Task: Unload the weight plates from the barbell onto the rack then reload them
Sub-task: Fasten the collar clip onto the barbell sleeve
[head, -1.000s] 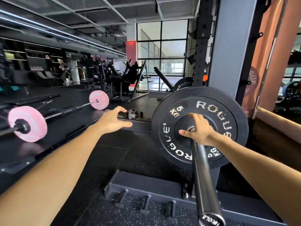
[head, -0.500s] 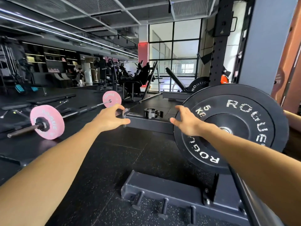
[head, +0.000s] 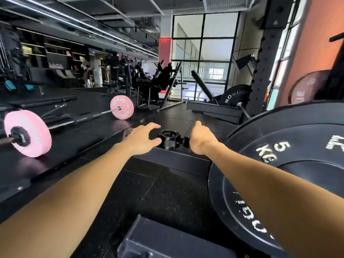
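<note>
My left hand (head: 142, 139) and right hand (head: 202, 139) are both spread open and empty, one either side of the black collar clamp (head: 170, 139) sitting on the edge of the platform (head: 173, 161), while the black 5 kg plate (head: 290, 161) stands close by my right forearm. A clumsy grab could knock the clamp off that edge, or my arm could bump the plate. The floor (head: 145, 194) below and to my left looks clear, with the pink-plated barbell (head: 74, 121) well apart.

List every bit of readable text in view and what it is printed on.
"5 KG": black plate at right, upper face.
"ROGUE": far pink plate, top arc, repeated upside down below.
"ROG...": black plate by the upright; the rest blurs.
"...UE": dark plate at the right edge.
Near pink plate: lettering too blurred to read.
</note>
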Motion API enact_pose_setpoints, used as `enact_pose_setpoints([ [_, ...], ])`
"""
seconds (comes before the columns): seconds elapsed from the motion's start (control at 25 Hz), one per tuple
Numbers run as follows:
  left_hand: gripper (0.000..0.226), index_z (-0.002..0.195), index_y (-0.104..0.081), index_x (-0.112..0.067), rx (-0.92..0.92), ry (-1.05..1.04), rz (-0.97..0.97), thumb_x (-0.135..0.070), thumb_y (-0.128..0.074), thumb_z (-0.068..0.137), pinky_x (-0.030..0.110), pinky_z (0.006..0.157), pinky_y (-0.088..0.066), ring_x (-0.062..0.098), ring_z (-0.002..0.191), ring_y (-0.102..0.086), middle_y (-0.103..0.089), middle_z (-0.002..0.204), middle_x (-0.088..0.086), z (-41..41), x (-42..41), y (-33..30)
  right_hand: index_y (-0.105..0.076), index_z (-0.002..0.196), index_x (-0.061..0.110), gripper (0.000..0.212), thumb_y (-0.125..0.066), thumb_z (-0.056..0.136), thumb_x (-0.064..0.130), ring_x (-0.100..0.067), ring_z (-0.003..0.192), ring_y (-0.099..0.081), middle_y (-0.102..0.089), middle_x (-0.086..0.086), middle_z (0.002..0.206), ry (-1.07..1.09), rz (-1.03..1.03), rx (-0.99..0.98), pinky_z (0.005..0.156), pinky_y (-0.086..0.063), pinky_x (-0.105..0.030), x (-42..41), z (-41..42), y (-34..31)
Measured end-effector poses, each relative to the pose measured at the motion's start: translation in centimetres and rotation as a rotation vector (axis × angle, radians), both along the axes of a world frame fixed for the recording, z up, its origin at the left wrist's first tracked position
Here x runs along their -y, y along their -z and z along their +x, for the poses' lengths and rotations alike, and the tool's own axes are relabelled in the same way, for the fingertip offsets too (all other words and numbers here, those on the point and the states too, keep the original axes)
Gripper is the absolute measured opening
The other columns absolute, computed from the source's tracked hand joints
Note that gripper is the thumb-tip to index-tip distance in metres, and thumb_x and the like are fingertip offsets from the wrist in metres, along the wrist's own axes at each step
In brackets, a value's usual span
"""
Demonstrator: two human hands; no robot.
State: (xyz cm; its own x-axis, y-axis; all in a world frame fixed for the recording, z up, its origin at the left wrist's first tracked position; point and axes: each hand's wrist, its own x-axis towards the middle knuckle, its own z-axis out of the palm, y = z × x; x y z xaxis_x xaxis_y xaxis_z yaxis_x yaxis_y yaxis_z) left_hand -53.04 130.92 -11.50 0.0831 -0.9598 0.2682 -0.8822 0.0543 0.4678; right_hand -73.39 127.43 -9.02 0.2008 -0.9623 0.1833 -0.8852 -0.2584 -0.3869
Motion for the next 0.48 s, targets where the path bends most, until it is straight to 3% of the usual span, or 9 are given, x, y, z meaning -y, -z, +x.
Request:
enact_pose_setpoints([
  [0.12, 0.064, 0.148, -0.036, -0.036, 0.002, 0.059, 0.03, -0.045, -0.064, 0.091, 0.047, 0.109, -0.038, 0.031, 0.133, -0.043, -0.041, 0.148, 0.01, -1.5, 3.4, 0.8, -0.033, 0.134, -0.002, 0.047, -0.05, 0.09, 0.003, -0.04, 0.122, -0.05, -0.045, -0.023, 0.135, 0.052, 0.123, -0.046, 0.092, -0.045, -0.041, 2.9, 2.0, 1.6],
  [0.24, 0.057, 0.137, -0.051, -0.03, 0.05, 0.026, 0.05, -0.05, -0.067, 0.087, 0.044, 0.102, -0.043, 0.03, 0.122, -0.05, -0.05, 0.132, 0.008, -3.1, 5.6, 2.2, -0.033, 0.14, 0.002, 0.054, -0.051, 0.089, 0.004, -0.038, 0.12, -0.053, -0.05, -0.021, 0.134, 0.068, 0.153, -0.123, 0.09, -0.047, -0.04, 4.7, 3.1, 3.7],
  [0.36, 0.038, 0.127, -0.06, -0.022, 0.019, -0.078, -0.063, -0.034, -0.066, 0.092, 0.038, 0.092, -0.043, 0.033, 0.117, -0.053, -0.055, 0.131, 0.01, -3.3, 6.5, 3.4, -0.018, 0.153, 0.008, 0.072, -0.047, 0.087, -0.001, -0.036, 0.121, -0.053, -0.052, -0.017, 0.136, 0.055, 0.091, -0.201, 0.086, -0.047, -0.038, 5.7, 3.3, 4.6],
  [0.48, 0.03, 0.12, -0.064, -0.017, -0.053, -0.049, -0.06, -0.024, -0.069, 0.092, 0.034, 0.089, -0.042, 0.032, 0.112, -0.056, -0.061, 0.126, 0.011, -2.5, 6.6, 3.3, 0.0, 0.156, 0.011, 0.085, -0.045, 0.085, -0.004, -0.035, 0.118, -0.054, -0.054, -0.015, 0.133, 0.009, 0.113, -0.29, 0.078, -0.043, -0.036, 5.6, 3.3, 4.4],
])
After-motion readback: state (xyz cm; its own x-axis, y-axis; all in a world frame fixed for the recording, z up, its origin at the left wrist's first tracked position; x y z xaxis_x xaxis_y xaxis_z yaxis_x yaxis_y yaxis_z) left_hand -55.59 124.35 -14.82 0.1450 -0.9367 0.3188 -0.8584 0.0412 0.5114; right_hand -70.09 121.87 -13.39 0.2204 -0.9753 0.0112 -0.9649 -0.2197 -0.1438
